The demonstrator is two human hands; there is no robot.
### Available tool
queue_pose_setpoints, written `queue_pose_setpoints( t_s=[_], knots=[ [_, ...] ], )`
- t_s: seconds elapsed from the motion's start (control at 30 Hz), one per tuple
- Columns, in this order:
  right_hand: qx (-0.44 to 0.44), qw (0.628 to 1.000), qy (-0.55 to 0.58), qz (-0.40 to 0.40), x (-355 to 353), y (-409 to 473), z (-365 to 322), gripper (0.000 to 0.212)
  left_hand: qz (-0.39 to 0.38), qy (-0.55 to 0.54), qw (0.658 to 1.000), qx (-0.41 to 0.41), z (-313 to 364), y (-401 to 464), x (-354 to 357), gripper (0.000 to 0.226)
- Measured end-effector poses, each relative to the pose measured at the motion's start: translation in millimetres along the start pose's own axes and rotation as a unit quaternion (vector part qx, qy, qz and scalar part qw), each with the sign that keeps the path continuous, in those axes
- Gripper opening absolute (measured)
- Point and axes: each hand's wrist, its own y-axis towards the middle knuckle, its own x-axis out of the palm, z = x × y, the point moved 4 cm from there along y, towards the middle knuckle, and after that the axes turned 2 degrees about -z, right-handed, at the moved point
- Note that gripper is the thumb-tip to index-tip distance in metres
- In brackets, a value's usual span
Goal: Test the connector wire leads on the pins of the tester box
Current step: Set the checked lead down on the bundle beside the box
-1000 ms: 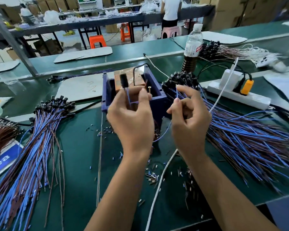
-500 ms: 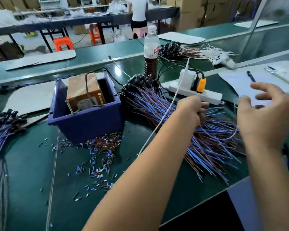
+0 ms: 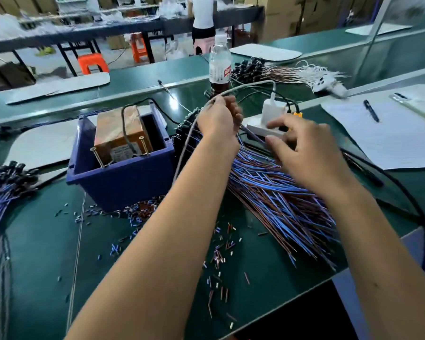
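the left hand [image 3: 219, 119] pinches one lead off the loose heap of blue and brown wire leads [image 3: 275, 190], ready for testing. the right hand [image 3: 304, 148] hovers with relaxed fingers, holding nothing (probably steadying the heap). the brown tester box in its blue plastic bin [image 3: 119, 137] sits close by for reach.

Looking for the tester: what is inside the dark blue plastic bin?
Inside the dark blue plastic bin stands a tan tape-wrapped tester box with upright brass pins and a black cable. The bin's floor is hidden.

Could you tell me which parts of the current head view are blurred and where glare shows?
Head view: the right hand is motion-smeared, the left hand sharper; the background benches are streaked; glare sits on the green table behind the blue bin; the wide lens bows the table edges.
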Motion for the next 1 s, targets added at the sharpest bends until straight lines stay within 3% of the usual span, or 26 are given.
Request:
queue_pose_setpoints(
  t_s=[0.03, 0.07, 0.13, 0.17, 0.27, 0.37, 0.5, 0.63, 0.67, 0.73, 0.8, 0.87, 0.93, 1.0],
  knots=[
    [-0.001, 0.999, -0.026, 0.023, -5, 2, 1, 0.02, 0.025, 0.143, 0.988, 0.054, 9, 2, -9, 0.034],
    [0.002, 0.998, -0.043, 0.037, -9, 3, 2, 0.022, 0.049, 0.293, 0.949, 0.104, 17, 4, -16, 0.033],
    [0.007, 0.998, -0.06, 0.025, -12, 3, 3, 0.03, 0.09, 0.503, 0.841, 0.179, 33, 7, -30, 0.035],
    [0.01, 0.998, -0.068, 0.009, -11, 1, 2, 0.03, 0.106, 0.55, 0.806, 0.194, 40, 9, -36, 0.036],
    [0.027, 0.996, -0.09, 0.0, 2, -5, 1, 0.021, 0.111, 0.617, 0.757, 0.184, 43, 11, -47, 0.043],
    [0.06, 0.991, -0.121, 0.014, 22, -11, 1, 0.022, 0.06, 0.651, 0.739, 0.163, 27, 1, -50, 0.049],
    [0.065, 0.985, -0.157, 0.031, 36, -15, -2, 0.02, -0.019, 0.644, 0.752, 0.135, 20, -32, -60, 0.05],
    [0.024, 0.984, -0.097, 0.147, 41, -19, -25, 0.011, -0.112, 0.69, 0.713, 0.054, 30, -78, -81, 0.045],
    [-0.003, 0.982, -0.067, 0.179, 43, -20, -36, 0.01, -0.126, 0.683, 0.718, 0.038, 38, -89, -92, 0.046],
    [-0.058, 0.969, -0.016, 0.238, 46, -27, -61, 0.011, -0.142, 0.633, 0.761, 0.015, 58, -109, -120, 0.045],
    [-0.119, 0.954, 0.044, 0.27, 55, -35, -96, 0.013, -0.077, 0.58, 0.81, 0.047, 86, -123, -160, 0.043],
    [-0.198, 0.942, 0.104, 0.25, 75, -47, -139, 0.017, 0.077, 0.549, 0.821, 0.136, 113, -131, -209, 0.041],
    [-0.263, 0.942, 0.146, 0.147, 106, -54, -185, 0.02, 0.24, 0.564, 0.768, 0.185, 132, -137, -257, 0.041],
    [-0.254, 0.96, 0.106, -0.052, 154, -56, -228, 0.02, 0.356, 0.604, 0.688, 0.185, 144, -141, -294, 0.035]
  ],
)
